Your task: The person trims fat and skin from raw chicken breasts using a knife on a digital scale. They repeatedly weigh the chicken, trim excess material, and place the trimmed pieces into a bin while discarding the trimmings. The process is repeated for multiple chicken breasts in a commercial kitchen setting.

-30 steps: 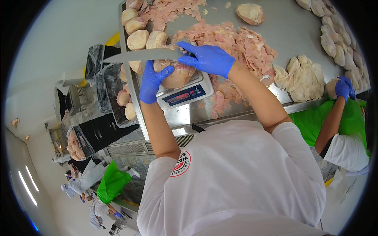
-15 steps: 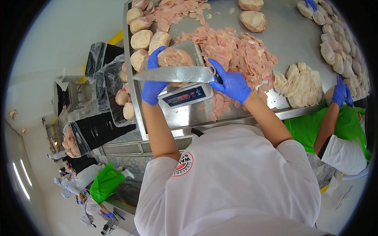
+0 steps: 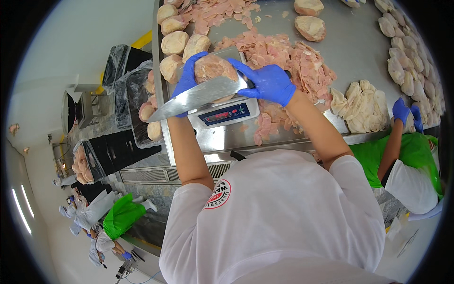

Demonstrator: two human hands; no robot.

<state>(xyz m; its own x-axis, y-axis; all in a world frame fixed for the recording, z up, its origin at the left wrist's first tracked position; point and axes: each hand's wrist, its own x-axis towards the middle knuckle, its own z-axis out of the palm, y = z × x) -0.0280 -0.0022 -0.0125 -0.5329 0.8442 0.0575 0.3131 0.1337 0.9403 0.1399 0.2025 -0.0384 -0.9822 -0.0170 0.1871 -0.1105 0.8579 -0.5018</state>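
Both hands wear blue gloves. My left hand (image 3: 188, 75) grips the left side of a rounded piece of pinkish meat (image 3: 215, 67), which is over the plate of a digital scale (image 3: 227, 112). In my right hand (image 3: 272, 83) is a large knife (image 3: 201, 97). Its broad blade points left and slants down across the near side of the meat, passing in front of my left wrist. The fingers of my right hand also reach to the meat's right side. Whether the meat rests on the scale plate is hidden by the blade and hands.
Thin meat trimmings (image 3: 307, 66) lie heaped right of the scale. Rounded meat pieces (image 3: 174, 42) line the table's left edge; two more (image 3: 310, 28) sit farther back. A pale pile of skins (image 3: 364, 106) lies rightward. A co-worker's gloved hand (image 3: 401, 111) is near the right edge.
My right hand has moved in to the meat's right side. The knife has tilted, its tip swinging down. The meat appears slightly turned between my hands.
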